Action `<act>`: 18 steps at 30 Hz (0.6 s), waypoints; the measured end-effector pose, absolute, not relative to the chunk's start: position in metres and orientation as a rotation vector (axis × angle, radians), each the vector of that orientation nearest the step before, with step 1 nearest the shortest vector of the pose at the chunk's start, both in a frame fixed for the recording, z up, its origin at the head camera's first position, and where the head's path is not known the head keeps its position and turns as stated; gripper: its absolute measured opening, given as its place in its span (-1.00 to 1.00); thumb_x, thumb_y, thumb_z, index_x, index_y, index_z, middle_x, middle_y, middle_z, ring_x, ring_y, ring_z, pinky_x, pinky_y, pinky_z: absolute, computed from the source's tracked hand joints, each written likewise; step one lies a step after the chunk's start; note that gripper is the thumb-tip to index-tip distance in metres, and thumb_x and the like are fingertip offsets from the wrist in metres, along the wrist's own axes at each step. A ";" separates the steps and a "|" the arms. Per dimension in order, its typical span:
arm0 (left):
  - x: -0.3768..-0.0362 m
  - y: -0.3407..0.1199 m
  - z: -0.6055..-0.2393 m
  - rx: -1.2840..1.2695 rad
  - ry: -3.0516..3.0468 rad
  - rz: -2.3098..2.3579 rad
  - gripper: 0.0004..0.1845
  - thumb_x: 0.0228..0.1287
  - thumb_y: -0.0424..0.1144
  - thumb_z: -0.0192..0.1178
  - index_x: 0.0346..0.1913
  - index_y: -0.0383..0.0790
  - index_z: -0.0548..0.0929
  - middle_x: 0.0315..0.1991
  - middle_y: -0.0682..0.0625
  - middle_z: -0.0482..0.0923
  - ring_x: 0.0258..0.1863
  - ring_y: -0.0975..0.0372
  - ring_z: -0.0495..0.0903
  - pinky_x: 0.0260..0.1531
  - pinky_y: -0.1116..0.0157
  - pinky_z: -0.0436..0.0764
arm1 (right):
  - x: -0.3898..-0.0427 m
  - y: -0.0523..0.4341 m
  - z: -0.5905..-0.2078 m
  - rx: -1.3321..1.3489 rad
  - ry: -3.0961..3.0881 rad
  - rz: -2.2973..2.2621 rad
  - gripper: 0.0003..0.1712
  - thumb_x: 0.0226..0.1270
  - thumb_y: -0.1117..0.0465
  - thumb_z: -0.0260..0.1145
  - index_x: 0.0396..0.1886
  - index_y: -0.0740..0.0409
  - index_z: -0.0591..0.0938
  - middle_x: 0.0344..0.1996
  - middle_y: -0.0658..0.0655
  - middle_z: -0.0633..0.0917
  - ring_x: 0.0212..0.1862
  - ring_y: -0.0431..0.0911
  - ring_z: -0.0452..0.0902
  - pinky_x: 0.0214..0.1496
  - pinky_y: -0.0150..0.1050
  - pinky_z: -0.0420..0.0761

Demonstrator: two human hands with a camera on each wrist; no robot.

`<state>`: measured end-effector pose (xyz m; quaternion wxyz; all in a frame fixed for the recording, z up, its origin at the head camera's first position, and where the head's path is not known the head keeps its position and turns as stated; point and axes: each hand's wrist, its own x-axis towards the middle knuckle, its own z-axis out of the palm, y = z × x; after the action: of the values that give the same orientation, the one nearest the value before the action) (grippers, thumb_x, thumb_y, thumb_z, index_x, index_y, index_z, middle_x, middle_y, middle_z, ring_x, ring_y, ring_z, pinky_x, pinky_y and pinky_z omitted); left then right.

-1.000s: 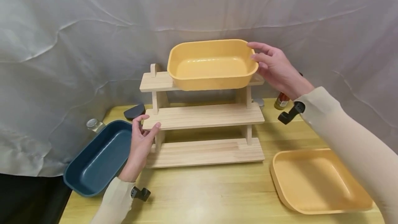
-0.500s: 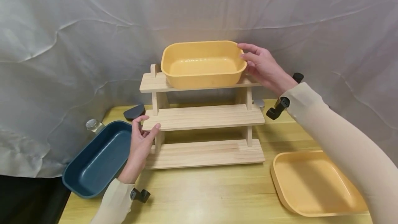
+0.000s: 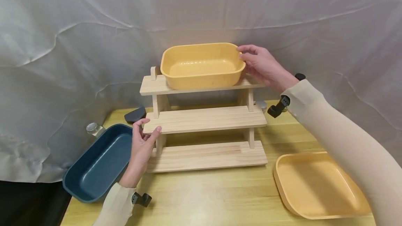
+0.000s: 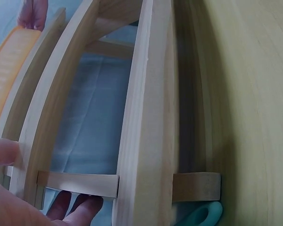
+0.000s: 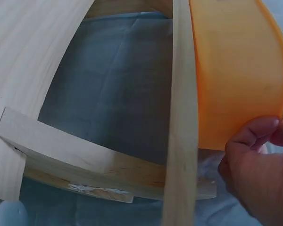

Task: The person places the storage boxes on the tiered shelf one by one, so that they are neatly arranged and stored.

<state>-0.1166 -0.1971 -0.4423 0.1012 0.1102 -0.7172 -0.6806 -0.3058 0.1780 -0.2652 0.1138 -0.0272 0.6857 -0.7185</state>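
Step in hand: a deep yellow tub sits on the top shelf of a three-tier wooden rack, toward that shelf's left end; it looks like the settling stage of placing it.
Right hand: the right hand grips the tub's right rim, fingers curled over the edge and thumb against the outer wall.
Left hand: the left hand pinches the left end of the rack's middle shelf, thumb on top and fingers underneath, steadying it.
Next move, as a judgement: the tub seems seated, so letting go calls for a slow release with no sideways drag, while the rack is held firm.
Table: a pale wooden table carries the rack near its back edge.
Other things: a dark blue tub overhangs the table's left edge; a shallow yellow tray lies near the front right corner; a small glass jar stands near the back left corner.
Room: a creased grey cloth hangs behind the table.
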 end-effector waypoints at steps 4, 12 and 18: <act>-0.117 -0.198 -0.442 0.330 -2.112 -2.002 -0.39 0.57 -0.19 0.39 0.47 -0.13 0.31 0.15 -0.03 0.40 -0.21 0.24 0.52 -0.24 0.34 0.47 | -0.304 0.176 -0.262 -0.077 2.113 -2.026 -0.55 0.71 0.25 0.27 0.47 0.22 0.51 0.30 0.22 0.52 -0.06 -0.07 0.62 -0.15 -0.41 0.71; -0.116 -0.199 -0.444 0.346 -2.127 -1.995 -0.38 0.57 -0.18 0.39 0.48 -0.12 0.30 0.13 -0.03 0.40 -0.21 0.24 0.51 -0.22 0.33 0.48 | -0.300 0.174 -0.264 -0.088 2.178 -1.996 -0.54 0.71 0.20 0.27 0.47 0.20 0.51 0.38 0.20 0.49 0.16 0.00 0.56 0.00 -0.43 0.69; -0.118 -0.198 -0.443 0.327 -2.127 -1.989 -0.39 0.57 -0.18 0.39 0.47 -0.13 0.31 0.09 -0.03 0.40 -0.22 0.23 0.49 -0.23 0.33 0.47 | -0.298 0.175 -0.267 -0.128 2.099 -2.126 -0.59 0.68 0.27 0.28 0.40 0.26 0.51 0.29 0.24 0.50 0.06 0.01 0.57 -0.01 -0.40 0.71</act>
<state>-0.1181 -0.1976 -0.4428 0.1057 0.1111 -0.7218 -0.6750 -0.2980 0.1752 -0.2672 0.0753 -0.0428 0.7000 -0.7089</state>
